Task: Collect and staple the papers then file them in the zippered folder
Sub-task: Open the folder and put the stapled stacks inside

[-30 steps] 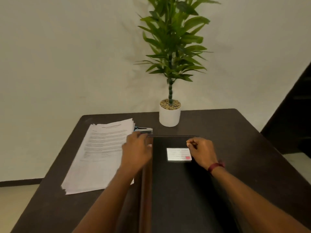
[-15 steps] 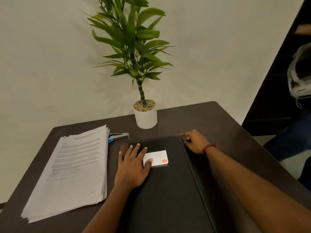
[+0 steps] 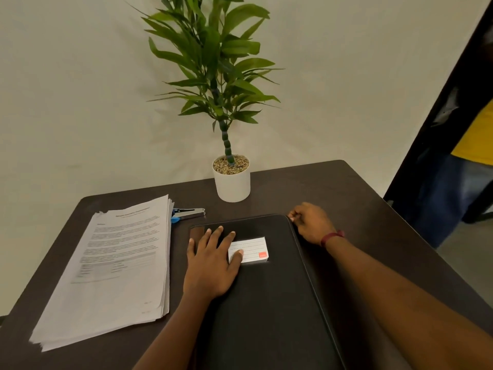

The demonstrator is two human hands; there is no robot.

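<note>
Now that the right hand [image 3: 312,222] has shifted to pinch a corner of the zippered folder [image 3: 266,303], left hand [image 3: 210,263] flat atop, unzipping looks next.

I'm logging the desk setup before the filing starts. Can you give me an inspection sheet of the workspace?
Surface: dark brown table, matte.
Job's things: stack of papers at the left; stapler just beyond its far right corner; black zippered folder in the middle, closed, with a white label on top.
Clutter: potted plant at the far edge.
Hands: left hand flat on the folder, thumb on the label; right hand pinches the folder's far right corner, zipper pull hidden.
Cables: nothing seen.
Surroundings: pale wall; dark door frame; a person beyond it.
</note>
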